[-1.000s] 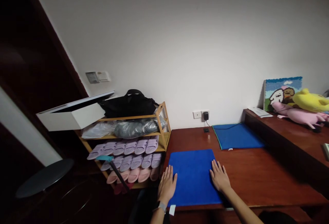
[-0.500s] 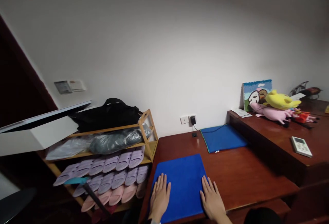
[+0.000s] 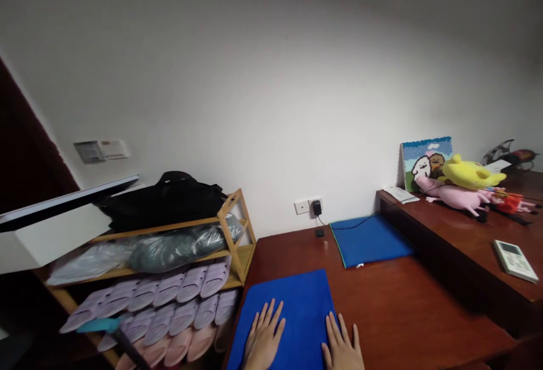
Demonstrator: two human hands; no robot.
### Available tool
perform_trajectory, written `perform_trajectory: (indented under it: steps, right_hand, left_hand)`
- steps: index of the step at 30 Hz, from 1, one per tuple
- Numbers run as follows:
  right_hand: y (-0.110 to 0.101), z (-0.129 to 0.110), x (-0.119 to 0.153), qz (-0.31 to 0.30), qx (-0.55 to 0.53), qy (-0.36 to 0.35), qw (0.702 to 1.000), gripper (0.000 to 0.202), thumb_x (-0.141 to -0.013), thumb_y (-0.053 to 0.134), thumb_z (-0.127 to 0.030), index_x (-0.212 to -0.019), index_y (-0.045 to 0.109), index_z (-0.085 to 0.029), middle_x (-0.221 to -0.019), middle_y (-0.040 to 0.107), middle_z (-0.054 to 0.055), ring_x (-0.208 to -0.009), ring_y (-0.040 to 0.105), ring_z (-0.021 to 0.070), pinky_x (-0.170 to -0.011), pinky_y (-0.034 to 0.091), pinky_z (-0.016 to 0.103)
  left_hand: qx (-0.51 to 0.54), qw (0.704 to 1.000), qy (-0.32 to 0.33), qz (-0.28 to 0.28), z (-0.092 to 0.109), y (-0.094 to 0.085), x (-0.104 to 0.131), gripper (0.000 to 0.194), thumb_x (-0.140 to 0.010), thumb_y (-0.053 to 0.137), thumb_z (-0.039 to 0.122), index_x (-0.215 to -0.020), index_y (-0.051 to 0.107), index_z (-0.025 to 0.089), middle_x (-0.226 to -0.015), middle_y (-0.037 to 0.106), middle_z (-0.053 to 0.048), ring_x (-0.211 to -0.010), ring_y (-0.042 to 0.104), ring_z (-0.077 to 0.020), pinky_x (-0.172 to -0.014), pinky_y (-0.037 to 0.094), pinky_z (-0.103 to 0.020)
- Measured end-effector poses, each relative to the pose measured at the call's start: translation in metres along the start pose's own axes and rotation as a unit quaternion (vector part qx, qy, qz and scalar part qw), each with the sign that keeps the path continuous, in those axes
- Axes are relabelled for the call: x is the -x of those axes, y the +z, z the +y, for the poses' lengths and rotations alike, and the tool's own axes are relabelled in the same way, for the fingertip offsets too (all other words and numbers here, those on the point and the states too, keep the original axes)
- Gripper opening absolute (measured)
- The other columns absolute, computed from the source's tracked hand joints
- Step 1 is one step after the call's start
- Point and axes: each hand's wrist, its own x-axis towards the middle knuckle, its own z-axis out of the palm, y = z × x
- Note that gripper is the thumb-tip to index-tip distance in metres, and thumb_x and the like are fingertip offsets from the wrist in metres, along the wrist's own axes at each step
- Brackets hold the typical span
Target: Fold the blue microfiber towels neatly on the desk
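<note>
A blue cloth [image 3: 297,302] lies spread flat on the reddish-brown wooden desk [image 3: 382,296]. My left hand [image 3: 265,336] rests palm down on the cloth's left part, fingers stretched and a little apart. On the cloth's right edge lies my right hand [image 3: 343,343], also flat with its fingers spread, partly over the bare wood. Neither hand grips anything. The near edge of the cloth is cut off by the bottom of the view. A second blue cloth [image 3: 369,240] with a green edge lies farther back, near the wall.
Left of the desk stands a wooden shoe rack [image 3: 237,234] with purple slippers [image 3: 190,282], pink slippers [image 3: 178,347] and a black bag [image 3: 165,200]. A black plug [image 3: 317,207] sits in the wall socket. The raised right section holds plush toys [image 3: 469,173] and a white remote [image 3: 515,259].
The view has tilted upward slightly, so the desk and hands sit lower in it. My left hand's fingers are more spread and lie farther in from the cloth's left edge.
</note>
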Motion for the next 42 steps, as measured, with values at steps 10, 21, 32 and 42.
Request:
perform_trajectory:
  steps: [10,21,32,42]
  right_hand:
    - [-0.103,0.082,-0.125,0.114,0.117,0.068,0.984,0.058,-0.100,0.035,-0.035,-0.156,0.051,-0.026,-0.166,0.044,0.006,-0.155,0.033,0.0315,-0.127,0.017,0.056]
    - [-0.092,0.161,-0.178,0.081,0.176,0.147,0.970,0.057,-0.104,0.029,-0.053,-0.161,0.033,-0.044,-0.173,0.031,0.002,-0.157,0.025,0.0381,-0.123,0.013,0.064]
    - [-0.084,0.113,-0.040,0.073,0.137,0.128,0.980,0.056,-0.103,0.036,-0.054,-0.159,0.037,-0.045,-0.171,0.033,0.001,-0.158,0.025,0.0388,-0.125,0.015,0.064]
    - [-0.060,0.086,0.054,0.107,0.107,0.114,0.982,0.056,-0.101,0.043,-0.058,-0.155,0.044,-0.047,-0.168,0.038,-0.002,-0.156,0.029,0.0397,-0.125,0.020,0.066]
  left_hand:
    - [-0.015,0.999,0.001,0.047,-0.029,0.032,-0.016,0.055,-0.106,0.037,0.047,-0.160,0.035,0.040,-0.170,0.032,0.005,-0.157,0.031,-0.0262,-0.129,0.028,-0.055]
    - [0.003,0.999,-0.001,0.042,-0.029,0.032,-0.015,0.055,-0.106,0.035,0.050,-0.161,0.032,0.043,-0.170,0.030,0.008,-0.158,0.029,-0.0253,-0.129,0.026,-0.055]
    - [-0.025,1.000,0.001,0.018,-0.010,0.007,-0.010,0.059,-0.107,0.031,0.050,-0.164,0.030,0.033,-0.172,0.028,-0.001,-0.159,0.026,-0.0252,-0.129,0.022,-0.052]
    - [0.006,1.000,0.013,0.021,-0.021,0.000,0.006,0.059,-0.107,0.028,0.045,-0.163,0.036,0.027,-0.171,0.033,-0.005,-0.158,0.031,-0.0242,-0.128,0.026,-0.052]
